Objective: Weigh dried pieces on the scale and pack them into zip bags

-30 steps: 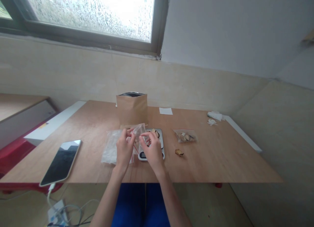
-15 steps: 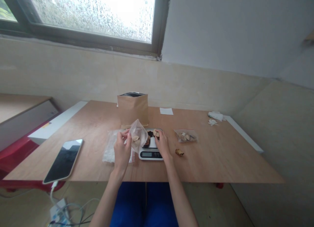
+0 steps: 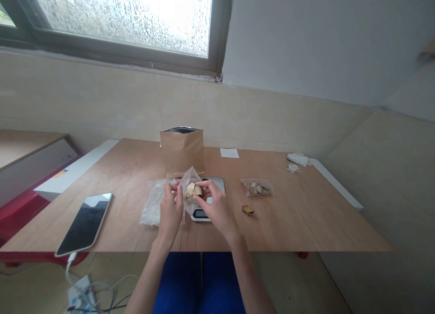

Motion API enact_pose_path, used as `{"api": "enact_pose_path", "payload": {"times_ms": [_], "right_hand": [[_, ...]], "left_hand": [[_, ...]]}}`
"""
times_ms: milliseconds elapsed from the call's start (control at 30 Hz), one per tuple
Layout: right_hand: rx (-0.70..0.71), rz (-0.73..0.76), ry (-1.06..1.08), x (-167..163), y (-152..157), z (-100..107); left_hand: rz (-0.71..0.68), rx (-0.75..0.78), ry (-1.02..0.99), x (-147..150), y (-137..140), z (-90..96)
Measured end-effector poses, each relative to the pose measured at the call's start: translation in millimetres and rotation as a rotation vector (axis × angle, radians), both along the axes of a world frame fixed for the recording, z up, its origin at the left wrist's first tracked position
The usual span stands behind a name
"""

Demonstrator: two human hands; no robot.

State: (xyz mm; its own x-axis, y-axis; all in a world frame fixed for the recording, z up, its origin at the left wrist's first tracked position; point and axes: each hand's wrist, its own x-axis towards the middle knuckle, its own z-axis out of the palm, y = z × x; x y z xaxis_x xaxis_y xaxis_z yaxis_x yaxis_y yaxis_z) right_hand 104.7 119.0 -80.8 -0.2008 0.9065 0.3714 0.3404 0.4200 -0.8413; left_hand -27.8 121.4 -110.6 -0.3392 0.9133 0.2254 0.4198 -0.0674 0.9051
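Note:
My left hand [image 3: 170, 210] pinches the edge of a small clear plastic bag [image 3: 190, 174], held up with its mouth open. In my right hand [image 3: 219, 210], fingers and thumb close on pale dried slices [image 3: 193, 190] at the bag's mouth; whether they are inside it I cannot tell. Beneath both sits a white digital kitchen scale [image 3: 220, 184], mostly covered by my right hand, its display [image 3: 201, 213] partly showing. Flat clear plastic bags [image 3: 152, 204] lie left of the scale. A brown paper pouch [image 3: 181, 152] stands open-topped behind it.
A filled clear packet [image 3: 257, 187] and a loose dried brown piece [image 3: 248, 210] lie to the right. A phone [image 3: 84, 224] with a charging cable [image 3: 69, 268] rests at the table's left front. White paper [image 3: 229, 153] and crumpled white scraps [image 3: 298, 159] are farther back.
My right hand has moved left from the scale's platform to the bag's mouth, bringing dried slices with it. My left hand still holds the bag in nearly the same place.

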Motion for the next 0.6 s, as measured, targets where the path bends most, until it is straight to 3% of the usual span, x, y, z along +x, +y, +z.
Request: {"api": "enact_pose_path", "payload": {"times_ms": [167, 333, 500, 600], "right_hand": [[0.088, -0.009, -0.257, -20.7, 5.8, -6.0], [0.046, -0.078, -0.361, -39.9, 15.6, -17.5], [0.059, -0.057, -0.482, -41.3, 18.8, -25.7], [0.125, -0.011, -0.401, -34.8, 10.1, -18.3]], "left_hand": [[-0.101, -0.007, 0.008, 3.7, -6.4, 7.6], [-0.187, 0.030, -0.006, 9.0, -13.7, 9.5], [-0.135, 0.008, 0.020, 5.6, -17.0, 4.4], [-0.053, -0.037, 0.062, -1.2, -15.9, 4.2]]}}
